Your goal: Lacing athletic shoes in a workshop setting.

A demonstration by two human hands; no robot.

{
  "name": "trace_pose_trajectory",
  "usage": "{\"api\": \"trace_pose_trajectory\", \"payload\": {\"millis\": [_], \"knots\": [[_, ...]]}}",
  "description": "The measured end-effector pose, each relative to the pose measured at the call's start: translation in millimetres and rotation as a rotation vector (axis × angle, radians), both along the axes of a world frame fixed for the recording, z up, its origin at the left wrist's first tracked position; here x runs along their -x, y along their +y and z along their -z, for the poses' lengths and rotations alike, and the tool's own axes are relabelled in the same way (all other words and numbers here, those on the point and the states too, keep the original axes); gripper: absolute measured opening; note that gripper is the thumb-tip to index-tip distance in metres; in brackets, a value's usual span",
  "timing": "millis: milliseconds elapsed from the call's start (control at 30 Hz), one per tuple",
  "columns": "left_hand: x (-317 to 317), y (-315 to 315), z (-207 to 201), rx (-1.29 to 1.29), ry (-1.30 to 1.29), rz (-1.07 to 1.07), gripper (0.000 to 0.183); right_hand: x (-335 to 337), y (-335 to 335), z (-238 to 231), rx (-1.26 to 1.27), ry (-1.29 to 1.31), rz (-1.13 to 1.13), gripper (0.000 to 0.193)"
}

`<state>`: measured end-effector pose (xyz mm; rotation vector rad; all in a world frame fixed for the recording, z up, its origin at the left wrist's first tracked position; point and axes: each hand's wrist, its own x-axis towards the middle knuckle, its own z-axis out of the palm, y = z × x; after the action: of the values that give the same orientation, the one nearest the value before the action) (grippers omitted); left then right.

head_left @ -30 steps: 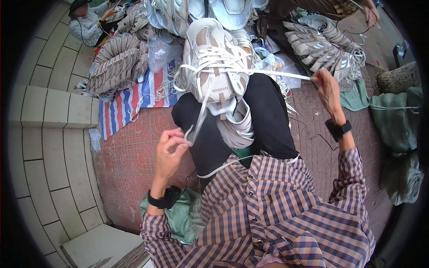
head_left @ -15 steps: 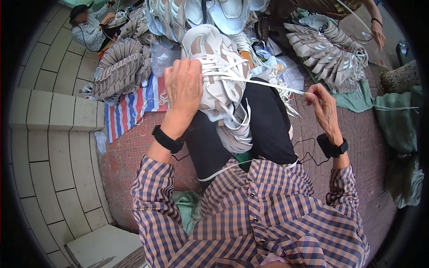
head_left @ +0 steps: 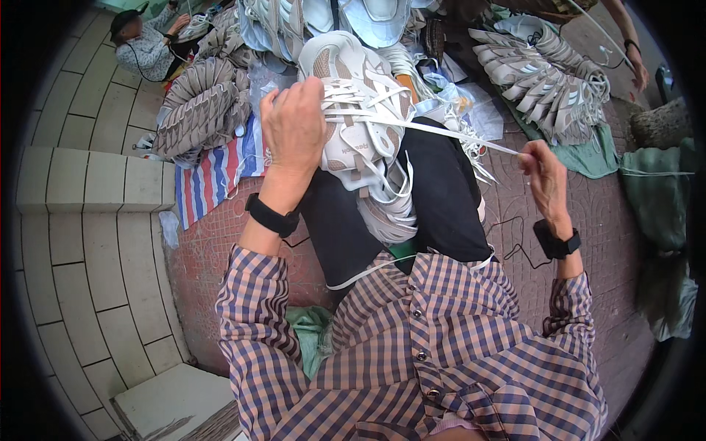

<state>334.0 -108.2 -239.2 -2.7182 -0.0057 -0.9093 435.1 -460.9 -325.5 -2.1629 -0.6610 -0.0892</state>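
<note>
A white and tan sneaker upper [head_left: 358, 140] lies across my black-clad thighs, with white laces crossing its front. My left hand [head_left: 293, 125] is closed at the upper's left edge, where the lacing comes out; its fingertips are partly hidden. From there a white shoelace [head_left: 448, 132] runs taut over the upper to my right hand [head_left: 546, 180], which pinches its far end out to the right, clear of the upper. More stacked uppers [head_left: 392, 220] sit beneath it between my legs.
Rows of similar uppers stand at the left [head_left: 202, 110], ahead [head_left: 287, 26] and right [head_left: 544, 88]. A striped sheet [head_left: 213, 176] covers part of the paved floor. Green sacks [head_left: 657, 198] stand far right. One person [head_left: 151, 51] sits far left; another person's hand [head_left: 638, 70] shows top right.
My right hand has moved a little farther right and slightly down, drawing the shoelace longer. My left hand has shifted slightly up and left, still closed at the upper's edge.
</note>
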Motion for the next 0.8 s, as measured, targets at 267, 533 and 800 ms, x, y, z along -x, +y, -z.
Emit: {"api": "trace_pose_trajectory", "payload": {"millis": [267,533,800], "knots": [[9.8,19.5,-7.3,1.585,-0.021,0.173,0.026,-45.8,-152.5,0.4,-0.030,-0.084,0.373,0.008],[17.0,19.1,7.6,1.557,0.212,0.199,0.034,-40.5,-266.2,3.0,0.259,-0.096,0.629,0.014],[24.8,-16.9,21.6,0.488,-0.079,0.146,0.036,-25.6,-167.8,63.1,0.477,0.182,0.037,0.019]]}}
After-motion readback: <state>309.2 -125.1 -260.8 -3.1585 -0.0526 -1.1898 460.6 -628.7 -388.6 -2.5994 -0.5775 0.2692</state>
